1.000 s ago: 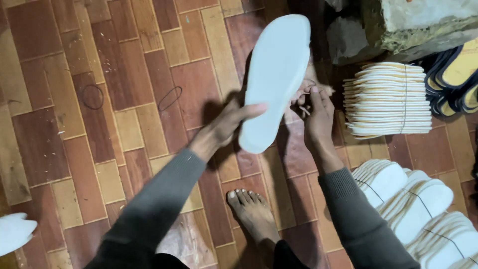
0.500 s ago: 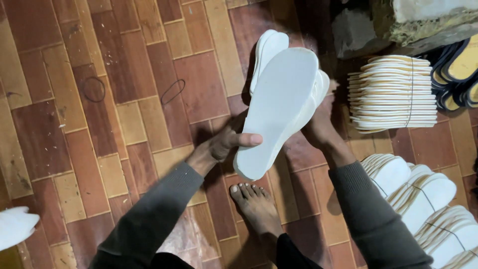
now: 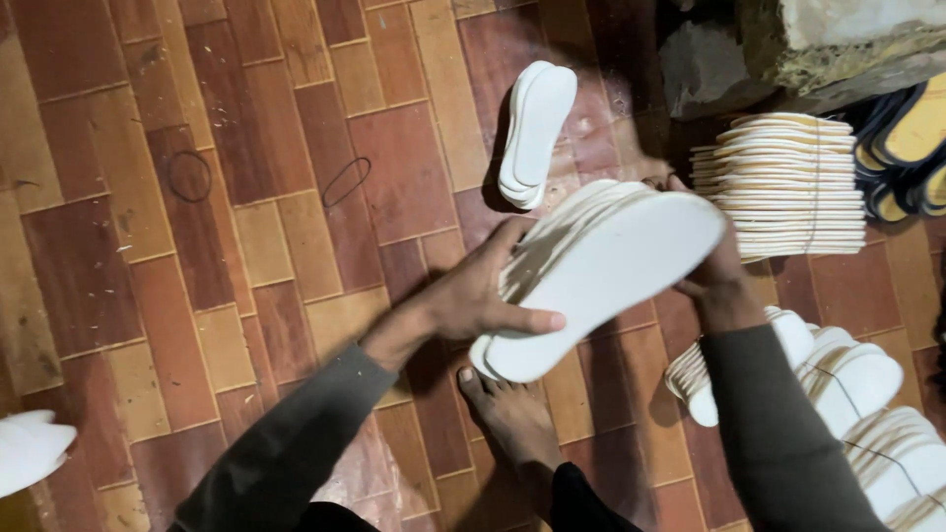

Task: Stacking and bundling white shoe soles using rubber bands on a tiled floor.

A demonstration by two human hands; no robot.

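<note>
Both my hands hold a stack of white shoe insoles point(image 3: 601, 271), tilted and lifted above the brick floor. My left hand point(image 3: 473, 296) grips its heel end, thumb lying across the top sole. My right hand point(image 3: 714, 266) holds the toe end from behind, mostly hidden by the stack. Beyond it, a small pile of white insoles point(image 3: 535, 133) lies on the floor. My bare foot point(image 3: 507, 419) rests on the bricks just below the held stack.
A tied bundle of white insoles point(image 3: 783, 182) stands at the right, with more tied bundles point(image 3: 847, 394) at lower right. Black and yellow soles point(image 3: 912, 148) lie at far right. Two rubber bands point(image 3: 345, 180) lie on the floor. Rough stone blocks point(image 3: 838, 39) sit at the top right.
The held stack has swung from nearly upright to lying slanted across my hands and has come lower. The small pile on the floor behind it has come into view.
</note>
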